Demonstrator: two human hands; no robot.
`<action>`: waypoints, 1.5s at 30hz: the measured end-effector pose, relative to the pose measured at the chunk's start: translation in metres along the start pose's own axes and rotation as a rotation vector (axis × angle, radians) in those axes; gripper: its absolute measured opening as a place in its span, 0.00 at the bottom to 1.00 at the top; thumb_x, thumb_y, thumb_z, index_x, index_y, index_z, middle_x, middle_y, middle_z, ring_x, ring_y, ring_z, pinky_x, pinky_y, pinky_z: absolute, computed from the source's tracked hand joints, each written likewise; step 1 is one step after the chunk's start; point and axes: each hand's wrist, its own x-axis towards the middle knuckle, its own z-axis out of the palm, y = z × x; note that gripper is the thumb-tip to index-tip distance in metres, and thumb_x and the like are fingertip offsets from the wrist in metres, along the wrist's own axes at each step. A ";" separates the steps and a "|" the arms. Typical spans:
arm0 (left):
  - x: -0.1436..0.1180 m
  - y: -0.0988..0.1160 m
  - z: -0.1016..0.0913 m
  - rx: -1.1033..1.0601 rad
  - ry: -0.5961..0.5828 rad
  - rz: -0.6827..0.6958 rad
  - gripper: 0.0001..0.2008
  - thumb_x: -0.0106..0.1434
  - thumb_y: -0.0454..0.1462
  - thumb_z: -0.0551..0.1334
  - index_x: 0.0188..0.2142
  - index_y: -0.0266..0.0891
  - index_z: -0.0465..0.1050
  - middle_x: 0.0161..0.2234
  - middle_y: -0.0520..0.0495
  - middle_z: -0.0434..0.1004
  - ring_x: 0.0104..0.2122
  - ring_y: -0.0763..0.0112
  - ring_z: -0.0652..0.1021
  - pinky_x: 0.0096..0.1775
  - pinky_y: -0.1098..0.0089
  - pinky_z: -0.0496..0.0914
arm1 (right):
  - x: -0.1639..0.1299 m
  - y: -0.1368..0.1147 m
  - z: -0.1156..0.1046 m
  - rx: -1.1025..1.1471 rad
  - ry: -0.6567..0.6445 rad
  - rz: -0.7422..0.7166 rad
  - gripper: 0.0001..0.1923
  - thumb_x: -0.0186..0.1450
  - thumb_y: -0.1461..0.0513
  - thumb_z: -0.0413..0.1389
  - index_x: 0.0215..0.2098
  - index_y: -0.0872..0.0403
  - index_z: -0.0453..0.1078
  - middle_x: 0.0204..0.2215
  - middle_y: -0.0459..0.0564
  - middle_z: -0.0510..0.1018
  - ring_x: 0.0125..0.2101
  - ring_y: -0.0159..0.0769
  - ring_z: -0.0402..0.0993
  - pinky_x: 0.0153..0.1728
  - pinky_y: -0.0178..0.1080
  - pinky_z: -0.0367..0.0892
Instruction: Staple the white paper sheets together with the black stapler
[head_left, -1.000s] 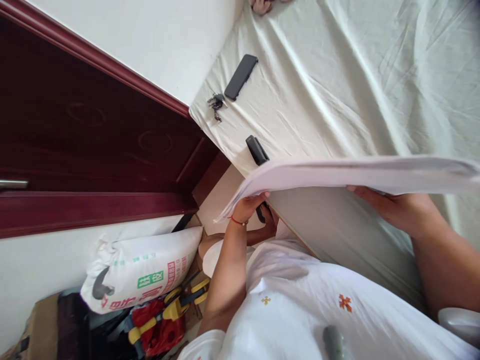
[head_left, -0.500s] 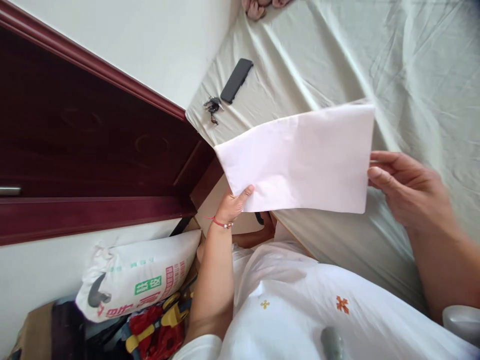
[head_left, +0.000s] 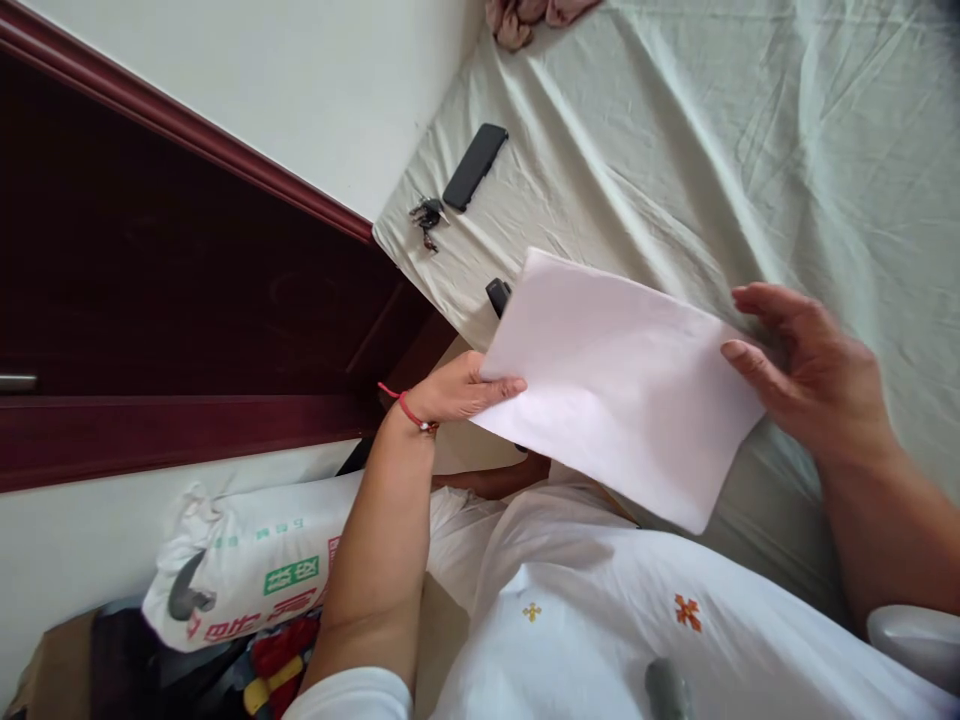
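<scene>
A blank white sheet of paper (head_left: 615, 375), apparently folded or stacked, is held in the air above my lap and the bed's edge. My left hand (head_left: 472, 388) pinches its left end, thumb on top and fingers hidden underneath. At the opposite end, my right hand (head_left: 817, 365) has its thumb and fingers spread apart. Its thumb tip overlaps the paper's right edge; whether it touches I cannot tell. Behind the paper's upper left corner, a small black object (head_left: 497, 295) shows in part.
A bed with a pale green sheet (head_left: 660, 130) bears a black oblong case (head_left: 476, 167), a bunch of keys (head_left: 427, 215) and pinkish cloth (head_left: 517, 20). Dark red wooden furniture (head_left: 187, 250) stands at left. Below it lie a white printed sack (head_left: 255, 560) and a cardboard box (head_left: 60, 670).
The paper has turned clockwise, its right end swinging down towards me. My right hand's fingers have parted from its edge. The small black object has come into view.
</scene>
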 end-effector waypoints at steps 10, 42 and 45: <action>0.027 -0.006 0.019 -0.010 -0.300 0.052 0.14 0.53 0.47 0.74 0.31 0.38 0.84 0.31 0.44 0.85 0.30 0.61 0.82 0.32 0.68 0.77 | 0.003 -0.007 -0.011 -0.118 -0.393 0.199 0.31 0.64 0.37 0.52 0.40 0.53 0.81 0.22 0.45 0.78 0.19 0.29 0.66 0.20 0.33 0.60; 0.058 -0.022 0.056 -0.671 0.578 -0.280 0.12 0.51 0.29 0.69 0.21 0.35 0.65 0.17 0.55 0.66 0.13 0.85 0.65 0.16 0.80 0.45 | 0.004 -0.014 -0.005 -0.231 -0.195 0.395 0.20 0.63 0.46 0.54 0.34 0.50 0.80 0.20 0.45 0.78 0.21 0.35 0.70 0.23 0.37 0.61; 0.061 -0.024 0.059 -0.658 0.593 -0.270 0.12 0.51 0.30 0.69 0.22 0.36 0.65 0.17 0.55 0.67 0.13 0.84 0.66 0.16 0.80 0.46 | 0.003 -0.014 -0.004 -0.230 -0.187 0.402 0.20 0.63 0.46 0.54 0.34 0.50 0.80 0.20 0.45 0.78 0.21 0.35 0.70 0.23 0.37 0.61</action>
